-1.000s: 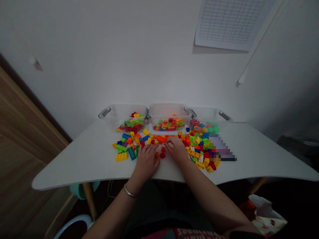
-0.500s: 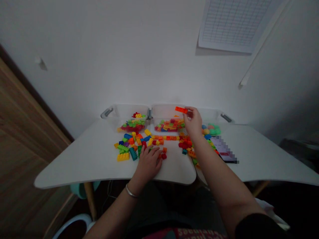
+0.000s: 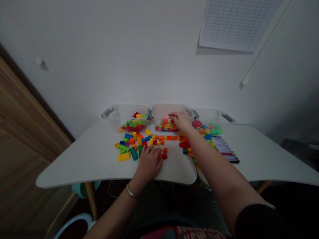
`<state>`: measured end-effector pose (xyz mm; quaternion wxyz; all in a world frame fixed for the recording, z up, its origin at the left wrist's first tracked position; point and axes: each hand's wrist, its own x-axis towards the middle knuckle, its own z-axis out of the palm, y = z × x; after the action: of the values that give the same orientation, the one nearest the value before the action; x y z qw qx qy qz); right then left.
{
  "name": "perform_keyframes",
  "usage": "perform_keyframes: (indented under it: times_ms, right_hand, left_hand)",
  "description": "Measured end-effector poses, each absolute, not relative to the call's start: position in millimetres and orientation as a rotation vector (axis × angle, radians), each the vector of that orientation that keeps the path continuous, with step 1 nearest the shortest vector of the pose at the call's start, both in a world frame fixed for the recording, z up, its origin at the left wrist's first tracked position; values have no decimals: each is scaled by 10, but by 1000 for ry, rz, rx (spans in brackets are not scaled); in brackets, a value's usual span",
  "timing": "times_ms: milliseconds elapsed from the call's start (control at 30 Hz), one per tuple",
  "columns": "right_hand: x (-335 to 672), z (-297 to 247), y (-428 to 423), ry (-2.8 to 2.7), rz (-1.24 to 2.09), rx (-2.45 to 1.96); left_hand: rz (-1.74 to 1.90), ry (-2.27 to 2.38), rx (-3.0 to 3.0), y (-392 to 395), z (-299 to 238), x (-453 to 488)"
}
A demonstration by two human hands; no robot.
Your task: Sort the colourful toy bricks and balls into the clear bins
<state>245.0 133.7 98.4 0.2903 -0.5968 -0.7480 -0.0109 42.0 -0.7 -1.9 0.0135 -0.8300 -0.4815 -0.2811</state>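
The left hand (image 3: 149, 166) is resting on the white tabletop (image 3: 74, 166), fingers spread apart, beside loose plastic bricks (image 3: 129, 146) and just touching distance from a red brick (image 3: 164, 156). The right hand (image 3: 181, 121), raised higher a moment ago, is now dipping into the middle clear bin (image 3: 169, 109), fingers together over its bricks; whether they are clamped on one cannot be told. Upside-down lettering on the shirt (image 3: 184, 233) is staying cut off and unreadable.
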Motion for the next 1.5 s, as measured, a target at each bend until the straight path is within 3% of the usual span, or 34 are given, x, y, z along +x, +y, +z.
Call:
perform_keyframes:
  times_ms: [467, 800, 1133, 1500]
  right_hand:
    - [2493, 675, 942, -1879, -171, -1091]
    - [2283, -60, 446, -2078, 167, -1242]
    - [2300, -14, 311, -2271, 45, -1127]
    - [2285, 28, 303, -2241, 5, -1297]
  left_hand:
    - [-873, -1483, -2606, -21, 29, 431]
    - [-870, -1471, -2601, -11, 13, 434]
    - [-834, -1473, -2607, -15, 40, 446]
    - [-827, -1464, -2612, -18, 49, 443]
